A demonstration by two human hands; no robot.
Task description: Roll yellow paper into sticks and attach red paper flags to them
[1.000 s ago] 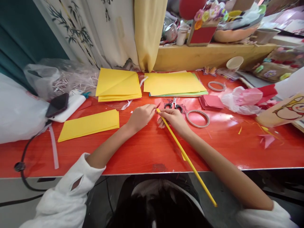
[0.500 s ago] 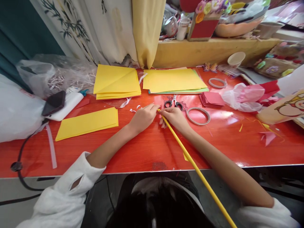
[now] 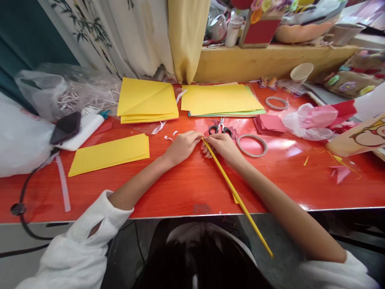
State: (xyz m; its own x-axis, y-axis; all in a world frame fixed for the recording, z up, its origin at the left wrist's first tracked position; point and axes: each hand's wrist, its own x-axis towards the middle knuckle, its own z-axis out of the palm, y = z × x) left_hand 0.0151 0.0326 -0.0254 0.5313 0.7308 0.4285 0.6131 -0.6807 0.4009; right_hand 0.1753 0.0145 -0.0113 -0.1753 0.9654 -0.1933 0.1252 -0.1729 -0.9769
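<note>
With right hand point(image 3: 223, 147) narrowed, pinches yellow stick point(image 3: 231, 186) near its far end, and with left hand point(image 3: 182, 147) bunched at its tip, hold unclear.

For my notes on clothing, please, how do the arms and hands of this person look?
The left hand and right hand are bare, no gloves or watch visible. The left sleeve is white and loose, with an oval opening near its end; the right sleeve, also white, ends near the elbow.
</note>
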